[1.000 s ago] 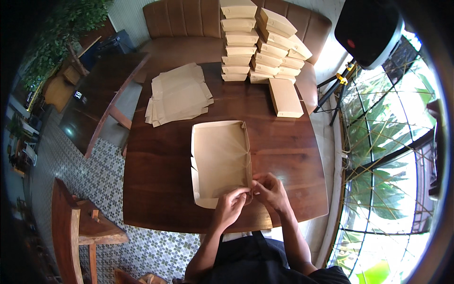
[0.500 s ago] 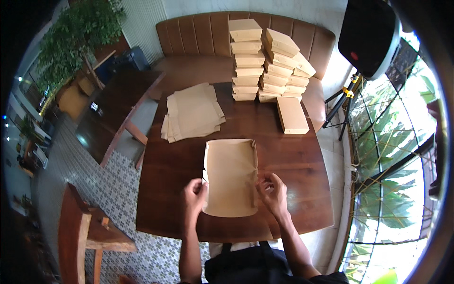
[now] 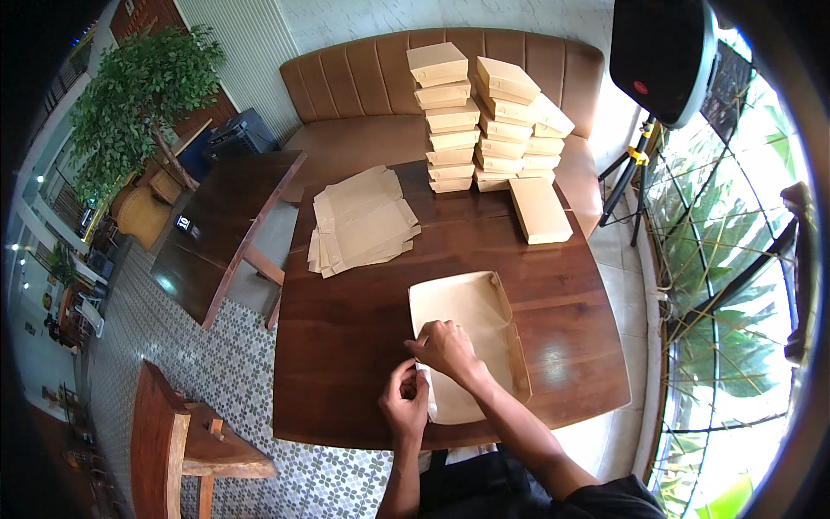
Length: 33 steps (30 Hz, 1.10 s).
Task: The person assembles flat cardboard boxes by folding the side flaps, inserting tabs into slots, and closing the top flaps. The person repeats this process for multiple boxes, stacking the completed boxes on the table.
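A half-folded brown cardboard box (image 3: 471, 333) lies open on the dark wooden table (image 3: 346, 346) in front of me. Its right and far walls stand up; the near left side is still flat. My left hand (image 3: 405, 405) pinches the near left corner flap from below. My right hand (image 3: 446, 348) reaches across and presses on the same left edge, fingers curled on the cardboard. The two hands almost touch.
A pile of flat box blanks (image 3: 361, 223) lies at the table's far left. Two tall stacks of finished boxes (image 3: 484, 117) stand at the far edge, one closed box (image 3: 539, 209) beside them. A brown sofa (image 3: 363, 104), a second table (image 3: 226, 216), a wooden chair (image 3: 177, 445) and a speaker on a tripod (image 3: 659, 52) surround the table.
My hands moved from the two sides of the box to its near left corner; the right hand crossed over. The right wall of the box now stands up. My view shifted.
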Each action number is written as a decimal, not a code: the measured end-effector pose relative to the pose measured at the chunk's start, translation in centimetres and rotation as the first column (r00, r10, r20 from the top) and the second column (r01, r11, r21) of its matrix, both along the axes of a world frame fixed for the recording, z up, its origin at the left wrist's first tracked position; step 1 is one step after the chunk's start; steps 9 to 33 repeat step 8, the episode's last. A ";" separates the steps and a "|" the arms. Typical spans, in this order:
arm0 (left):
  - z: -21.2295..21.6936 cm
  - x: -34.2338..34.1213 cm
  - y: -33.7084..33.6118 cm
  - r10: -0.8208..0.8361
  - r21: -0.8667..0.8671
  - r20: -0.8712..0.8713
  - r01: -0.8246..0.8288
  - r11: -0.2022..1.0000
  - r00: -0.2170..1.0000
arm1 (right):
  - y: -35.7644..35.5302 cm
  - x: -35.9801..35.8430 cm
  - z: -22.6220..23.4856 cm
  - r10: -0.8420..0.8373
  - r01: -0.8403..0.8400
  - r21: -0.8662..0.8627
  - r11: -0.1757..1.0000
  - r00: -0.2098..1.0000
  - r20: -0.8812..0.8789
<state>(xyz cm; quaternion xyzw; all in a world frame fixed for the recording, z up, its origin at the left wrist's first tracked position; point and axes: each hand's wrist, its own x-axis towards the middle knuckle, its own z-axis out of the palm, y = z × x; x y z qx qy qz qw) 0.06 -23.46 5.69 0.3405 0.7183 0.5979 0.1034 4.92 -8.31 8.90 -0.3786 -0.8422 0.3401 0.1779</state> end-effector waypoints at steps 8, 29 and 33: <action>-1.0 -0.8 -0.3 -0.053 0.226 0.576 -0.097 0.969 0.816 | 1.1 3.9 0.7 -0.078 -0.023 -0.478 0.878 0.979 -0.190; -1.0 -0.8 -0.3 -0.053 0.226 0.576 -0.097 0.969 0.816 | 1.1 3.9 0.7 -0.078 -0.023 -0.478 0.878 0.979 -0.190; -1.0 -0.8 -0.3 -0.053 0.226 0.576 -0.097 0.969 0.816 | 1.1 3.9 0.7 -0.078 -0.023 -0.478 0.878 0.979 -0.190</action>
